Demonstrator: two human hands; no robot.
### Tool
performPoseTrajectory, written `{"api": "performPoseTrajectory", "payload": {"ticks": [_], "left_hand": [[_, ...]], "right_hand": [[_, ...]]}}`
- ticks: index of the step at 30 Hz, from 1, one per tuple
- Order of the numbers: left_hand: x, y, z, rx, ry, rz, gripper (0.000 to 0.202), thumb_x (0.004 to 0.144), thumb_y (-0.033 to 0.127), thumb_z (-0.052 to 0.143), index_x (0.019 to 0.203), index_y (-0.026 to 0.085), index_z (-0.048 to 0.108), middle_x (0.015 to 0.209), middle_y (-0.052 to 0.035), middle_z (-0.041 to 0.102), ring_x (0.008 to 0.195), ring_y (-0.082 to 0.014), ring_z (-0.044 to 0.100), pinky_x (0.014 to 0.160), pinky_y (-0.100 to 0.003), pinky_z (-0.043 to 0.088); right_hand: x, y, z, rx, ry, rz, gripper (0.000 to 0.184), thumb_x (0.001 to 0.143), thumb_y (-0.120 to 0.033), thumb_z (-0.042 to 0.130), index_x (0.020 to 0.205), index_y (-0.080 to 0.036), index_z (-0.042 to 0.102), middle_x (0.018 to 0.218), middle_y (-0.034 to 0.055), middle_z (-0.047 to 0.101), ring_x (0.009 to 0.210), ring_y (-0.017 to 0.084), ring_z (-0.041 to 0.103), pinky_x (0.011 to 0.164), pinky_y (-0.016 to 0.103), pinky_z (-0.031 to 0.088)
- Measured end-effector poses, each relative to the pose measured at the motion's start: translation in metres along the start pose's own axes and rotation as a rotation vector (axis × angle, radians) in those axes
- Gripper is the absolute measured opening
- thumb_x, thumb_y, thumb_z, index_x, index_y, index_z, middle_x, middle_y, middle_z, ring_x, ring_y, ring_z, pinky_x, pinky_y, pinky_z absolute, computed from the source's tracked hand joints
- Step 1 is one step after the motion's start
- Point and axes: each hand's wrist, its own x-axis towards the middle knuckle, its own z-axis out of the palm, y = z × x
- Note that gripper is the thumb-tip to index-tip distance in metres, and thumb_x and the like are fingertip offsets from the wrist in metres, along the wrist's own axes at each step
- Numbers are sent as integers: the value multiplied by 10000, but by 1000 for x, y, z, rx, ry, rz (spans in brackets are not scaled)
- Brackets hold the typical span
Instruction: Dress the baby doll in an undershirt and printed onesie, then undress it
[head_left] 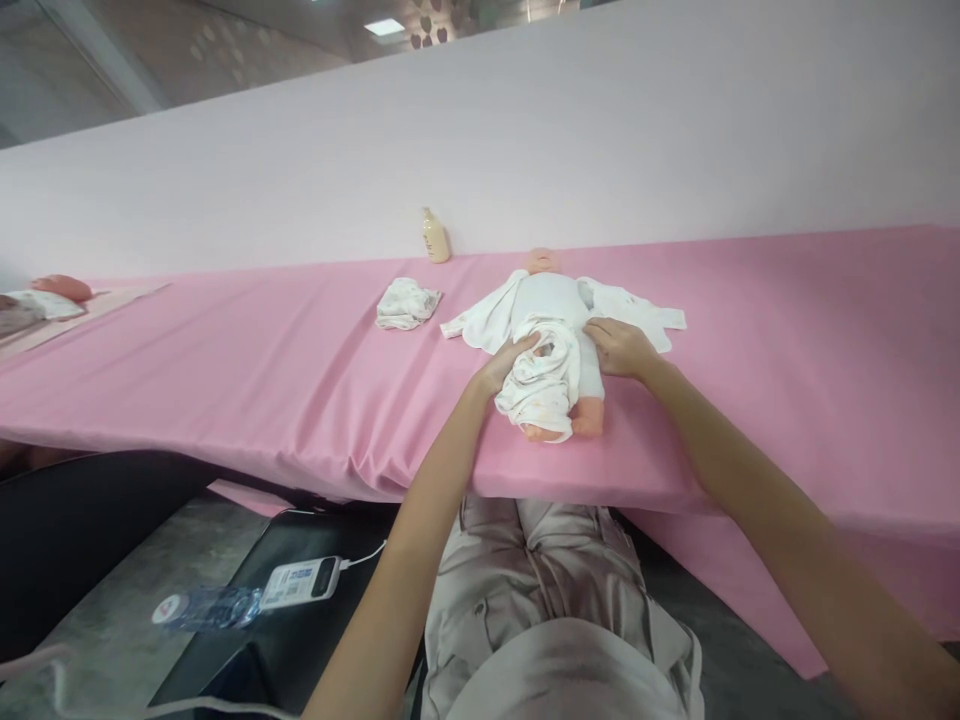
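Note:
A baby doll lies on its back with its feet towards me, a white cloth top spread out under its arms. Bunched white patterned baby trousers cover one of its legs; the other leg has a bare foot. My left hand grips the bunched trousers from the left side, thumb on top. At the doll's right-hand hip, my right hand has its fingers curled in against the white cloth. Its fingertips are partly hidden, so what it pinches is unclear.
A pink cloth covers the table. A folded white cloth and a pump bottle stand left of the doll. Another doll lies far left. Below, a black chair seat holds a water bottle and a power bank.

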Motion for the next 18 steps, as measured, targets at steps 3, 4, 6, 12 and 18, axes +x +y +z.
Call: {"api": "performPoseTrajectory", "payload": {"ticks": [3,4,6,12,18], "left_hand": [[2,-1,-2,-11,-4,-12,305,692,383,738,707,126,574,528,24,554,476,-81,523,545,-216,439],[2,-1,-3,-8,7,-11,304,691,384,738,721,127,578,528,24,555,477,-83,529,544,-215,444],[4,-2,-5,8,43,1,311,686,389,740,745,126,584,528,25,555,479,-88,538,547,-218,452],[-5,8,8,321,191,156,287,662,357,745,782,130,616,681,-20,628,624,-131,579,633,-253,455],[-41,38,52,1222,-34,478,50,637,161,654,684,172,644,741,-31,612,787,-211,546,761,-314,401]], "right_hand": [[1,-3,1,93,-33,-29,388,767,-290,528,1111,-124,594,1214,188,581,1092,294,553,928,437,437],[1,-4,1,144,-45,-42,385,766,-310,542,1105,-138,599,1222,186,579,1115,299,544,953,453,422],[1,-8,3,264,-38,-46,340,765,-323,561,1060,-165,620,1183,171,608,1124,295,549,980,458,409],[2,-25,10,455,320,460,438,716,-396,645,1081,-164,577,1073,144,651,969,272,620,851,374,487],[15,-39,3,413,257,589,577,735,-442,592,1237,-175,495,1181,129,612,1048,320,579,858,420,469]]}}
